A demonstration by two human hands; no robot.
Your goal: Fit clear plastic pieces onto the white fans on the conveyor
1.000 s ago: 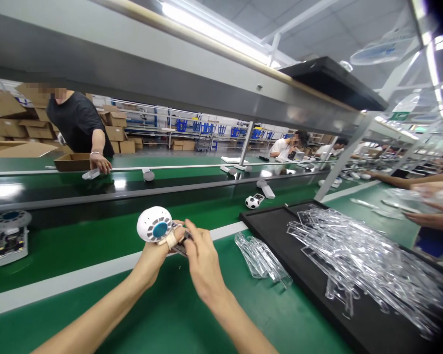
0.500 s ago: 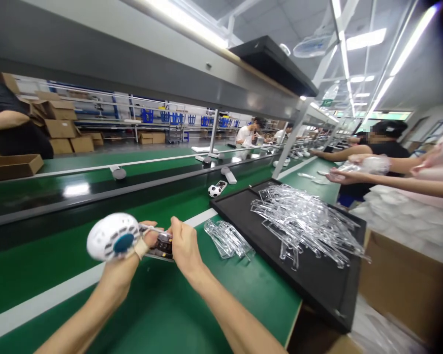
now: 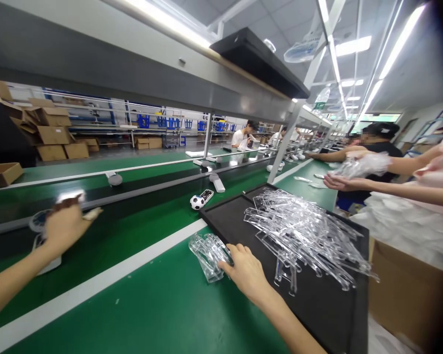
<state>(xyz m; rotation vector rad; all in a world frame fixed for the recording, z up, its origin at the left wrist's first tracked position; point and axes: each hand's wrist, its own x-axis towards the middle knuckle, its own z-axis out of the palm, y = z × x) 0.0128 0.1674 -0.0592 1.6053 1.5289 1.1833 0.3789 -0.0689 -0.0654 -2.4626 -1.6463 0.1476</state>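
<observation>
My left hand (image 3: 64,225) is over the dark conveyor belt at the left, blurred, with its thumb spread away from the other fingers. Beside and partly behind it lies a white device (image 3: 50,263) with a round head; the hand hides part of it. My right hand (image 3: 245,268) reaches to the small pile of clear plastic pieces (image 3: 208,255) on the green table. Its thumb and fingers are apart at the pile's right edge, holding nothing visible. A black tray (image 3: 229,216) beside it bears a large heap of clear plastic parts (image 3: 299,231).
A device with a football-patterned head (image 3: 197,202) and a white device (image 3: 217,183) lie beyond the tray. At the right, a person's hands (image 3: 349,183) hold clear plastic above white bags. A cardboard box (image 3: 402,285) stands right of the tray. A metal post (image 3: 286,142) rises behind it.
Both hands have parted. The left moved left to the belt with the white device, which now lies beside it. The right let go of the device and moved right to the small clear pile.
</observation>
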